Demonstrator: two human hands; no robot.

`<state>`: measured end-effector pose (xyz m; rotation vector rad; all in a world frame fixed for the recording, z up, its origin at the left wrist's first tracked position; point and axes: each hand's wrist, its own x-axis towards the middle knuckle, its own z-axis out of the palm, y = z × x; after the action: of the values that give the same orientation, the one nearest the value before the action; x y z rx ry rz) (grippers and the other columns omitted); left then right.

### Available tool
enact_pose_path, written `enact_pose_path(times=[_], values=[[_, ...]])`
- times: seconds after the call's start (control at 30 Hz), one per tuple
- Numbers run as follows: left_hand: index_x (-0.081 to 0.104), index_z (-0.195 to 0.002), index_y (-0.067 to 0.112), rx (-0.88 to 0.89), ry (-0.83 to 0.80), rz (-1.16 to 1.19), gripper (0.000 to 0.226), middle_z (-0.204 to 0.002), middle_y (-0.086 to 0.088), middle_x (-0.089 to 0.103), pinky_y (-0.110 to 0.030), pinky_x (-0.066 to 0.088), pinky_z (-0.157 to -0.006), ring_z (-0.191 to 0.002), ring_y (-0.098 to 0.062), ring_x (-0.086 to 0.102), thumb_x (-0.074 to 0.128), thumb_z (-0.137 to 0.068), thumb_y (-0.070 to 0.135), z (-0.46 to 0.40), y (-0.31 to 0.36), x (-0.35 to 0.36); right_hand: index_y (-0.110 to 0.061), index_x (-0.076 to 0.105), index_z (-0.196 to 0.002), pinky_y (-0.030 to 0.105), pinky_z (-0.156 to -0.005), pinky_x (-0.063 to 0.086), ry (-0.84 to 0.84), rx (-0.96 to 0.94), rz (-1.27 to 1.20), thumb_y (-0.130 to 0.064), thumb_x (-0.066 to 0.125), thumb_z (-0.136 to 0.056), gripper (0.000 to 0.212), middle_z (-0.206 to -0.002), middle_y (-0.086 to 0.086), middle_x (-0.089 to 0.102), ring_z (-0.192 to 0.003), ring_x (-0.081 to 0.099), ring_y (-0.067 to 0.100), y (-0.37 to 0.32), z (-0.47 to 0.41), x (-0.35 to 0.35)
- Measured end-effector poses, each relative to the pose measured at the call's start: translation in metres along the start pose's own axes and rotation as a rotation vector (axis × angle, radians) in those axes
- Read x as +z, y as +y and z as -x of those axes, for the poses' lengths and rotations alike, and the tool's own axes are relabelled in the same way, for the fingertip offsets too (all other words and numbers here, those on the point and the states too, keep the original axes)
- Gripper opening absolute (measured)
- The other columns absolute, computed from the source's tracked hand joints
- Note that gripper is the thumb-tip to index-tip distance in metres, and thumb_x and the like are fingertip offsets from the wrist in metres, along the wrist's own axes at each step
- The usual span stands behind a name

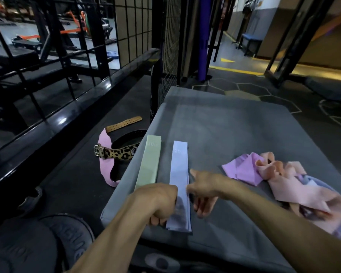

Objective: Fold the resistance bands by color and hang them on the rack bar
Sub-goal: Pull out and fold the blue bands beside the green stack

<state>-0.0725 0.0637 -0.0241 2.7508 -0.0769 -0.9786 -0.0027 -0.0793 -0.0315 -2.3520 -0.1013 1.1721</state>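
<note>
A folded pale blue band (179, 174) lies lengthwise on the grey padded box (234, 131). Beside it on the left lies a folded pale green band (149, 162). My left hand (159, 201) is curled at the blue band's left edge near its near end and pinches it. My right hand (204, 191) touches the band's right edge, thumb raised and fingers hanging down. A loose heap of purple (242, 170), peach (295, 186) and lavender bands lies at the right. The black rack bar (53, 123) runs along the left.
Lifting belts lie on the floor left of the box: a leopard-print one (118, 153), a pink one (104, 154) and a tan strap (124, 124). A black wire-mesh panel (169, 56) stands behind the box. Weight plates (71, 239) sit at the lower left.
</note>
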Motion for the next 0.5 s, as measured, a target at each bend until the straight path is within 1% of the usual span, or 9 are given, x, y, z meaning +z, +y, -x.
enact_pose_path(times=[0.07, 0.17, 0.2, 0.27, 0.33, 0.4, 0.43, 0.47, 0.5], values=[[0.05, -0.108, 0.014, 0.005, 0.016, -0.005, 0.017, -0.078, -0.01, 0.069, -0.026, 0.044, -0.042, -0.042, -0.015, 0.056, 0.055, -0.095, 0.005, 0.002, 0.002, 0.001, 0.002, 0.035, -0.137, 0.056, -0.072, 0.061, 0.009, -0.094, -0.041, 0.002, 0.033, -0.092, 0.045, -0.088, 0.03, 0.068, -0.072, 0.071, 0.041, 0.007, 0.009, 0.009], [0.05, -0.113, 0.017, 0.012, 0.025, 0.027, 0.023, -0.092, -0.01, 0.073, -0.032, 0.051, -0.053, -0.049, -0.018, 0.059, 0.054, -0.094, 0.005, 0.002, 0.003, 0.004, -0.019, 0.012, -0.156, 0.047, -0.067, 0.063, 0.027, -0.178, -0.12, -0.001, 0.037, -0.097, 0.067, -0.086, 0.024, 0.069, -0.072, 0.071, 0.035, 0.021, 0.015, 0.017], [0.051, -0.115, 0.017, 0.013, 0.028, 0.038, 0.024, -0.095, -0.011, 0.075, -0.034, 0.053, -0.056, -0.05, -0.019, 0.06, 0.053, -0.094, 0.005, 0.004, 0.004, 0.006, -0.026, 0.009, -0.158, 0.046, -0.066, 0.063, 0.031, -0.195, -0.128, -0.003, 0.039, -0.097, 0.071, -0.089, 0.024, 0.071, -0.074, 0.072, 0.034, 0.025, 0.017, 0.018], [0.051, -0.117, 0.016, 0.021, 0.042, 0.038, 0.025, -0.096, -0.011, 0.073, -0.034, 0.052, -0.059, -0.051, -0.018, 0.058, 0.051, -0.094, 0.005, 0.007, 0.006, 0.007, -0.03, 0.025, -0.151, 0.048, -0.069, 0.062, 0.037, -0.228, -0.127, -0.004, 0.041, -0.095, 0.064, -0.094, 0.024, 0.071, -0.077, 0.073, 0.037, 0.03, 0.027, 0.021], [0.051, -0.121, 0.015, 0.026, 0.064, 0.008, 0.027, -0.091, -0.006, 0.067, -0.034, 0.051, -0.062, -0.054, -0.016, 0.054, 0.049, -0.096, 0.006, 0.012, 0.008, 0.008, -0.028, 0.046, -0.128, 0.05, -0.072, 0.057, 0.044, -0.268, -0.179, -0.001, 0.041, -0.093, 0.044, -0.087, 0.021, 0.069, -0.074, 0.07, 0.038, 0.031, 0.042, 0.026], [0.051, -0.119, 0.016, 0.02, 0.075, 0.023, 0.026, -0.094, -0.008, 0.067, -0.038, 0.057, -0.066, -0.058, -0.019, 0.058, 0.048, -0.095, 0.006, 0.015, 0.009, 0.01, -0.03, 0.05, -0.104, 0.047, -0.076, 0.058, 0.044, -0.29, -0.289, 0.002, 0.043, -0.094, 0.034, -0.082, 0.018, 0.065, -0.065, 0.065, 0.028, 0.032, 0.057, 0.032], [0.052, -0.117, 0.017, 0.012, 0.078, 0.036, 0.024, -0.097, -0.01, 0.069, -0.039, 0.059, -0.067, -0.061, -0.021, 0.061, 0.047, -0.095, 0.007, 0.015, 0.008, 0.011, -0.027, 0.049, -0.1, 0.047, -0.079, 0.058, 0.047, -0.296, -0.341, 0.003, 0.044, -0.095, 0.031, -0.083, 0.019, 0.063, -0.066, 0.064, 0.026, 0.033, 0.061, 0.035], [0.053, -0.115, 0.018, 0.008, 0.077, 0.045, 0.022, -0.099, -0.011, 0.07, -0.038, 0.06, -0.067, -0.064, -0.023, 0.062, 0.047, -0.095, 0.008, 0.017, 0.008, 0.012, -0.026, 0.049, -0.107, 0.047, -0.082, 0.057, 0.05, -0.302, -0.379, 0.003, 0.044, -0.095, 0.032, -0.087, 0.02, 0.062, -0.07, 0.063, 0.027, 0.035, 0.063, 0.037], [0.053, -0.114, 0.018, 0.006, 0.077, 0.053, 0.02, -0.1, -0.011, 0.071, -0.037, 0.059, -0.064, -0.066, -0.023, 0.062, 0.048, -0.096, 0.011, 0.017, 0.007, 0.013, -0.022, 0.046, -0.124, 0.047, -0.081, 0.057, 0.049, -0.302, -0.407, 0.003, 0.045, -0.095, 0.038, -0.092, 0.022, 0.061, -0.076, 0.063, 0.03, 0.039, 0.062, 0.037]])
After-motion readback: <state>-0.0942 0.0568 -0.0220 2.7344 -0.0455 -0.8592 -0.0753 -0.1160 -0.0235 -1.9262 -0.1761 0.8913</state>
